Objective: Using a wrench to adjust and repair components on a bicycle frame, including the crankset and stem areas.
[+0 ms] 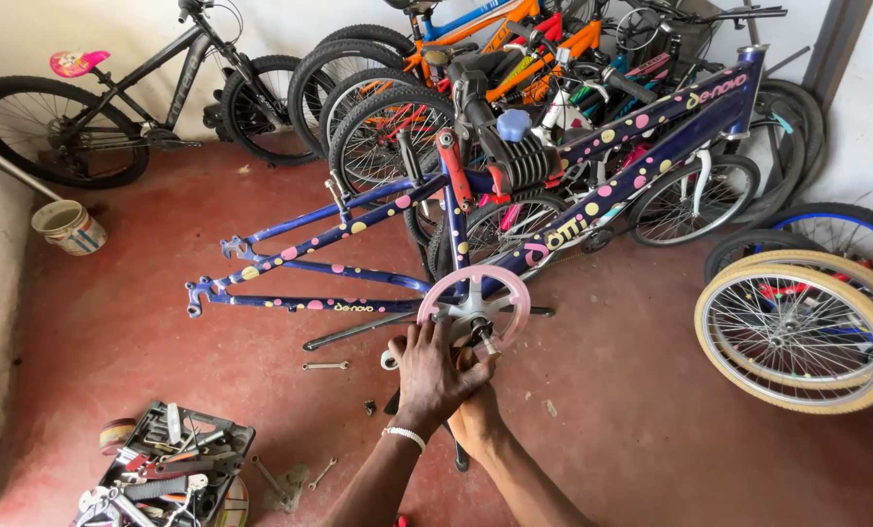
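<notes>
A dark blue bicycle frame (pixel 358 229) with coloured dots is held upside down in a stand. Its pink chainring (pixel 472 303) and crank axle face me. My left hand (pixel 431 376) lies over the lower part of the chainring with its fingers spread around the axle. Partly hidden under it, my right hand (pixel 475 415) grips a black crank arm (pixel 459 457) that points down to the floor. A white bracelet is on my left wrist.
Several bicycles lean against the back wall. A cream-tyred wheel (pixel 799 332) stands at right. A tool tray (pixel 168 468) sits at lower left, with spanners (pixel 325 366) on the red floor. A paint bucket (pixel 70 226) stands at left.
</notes>
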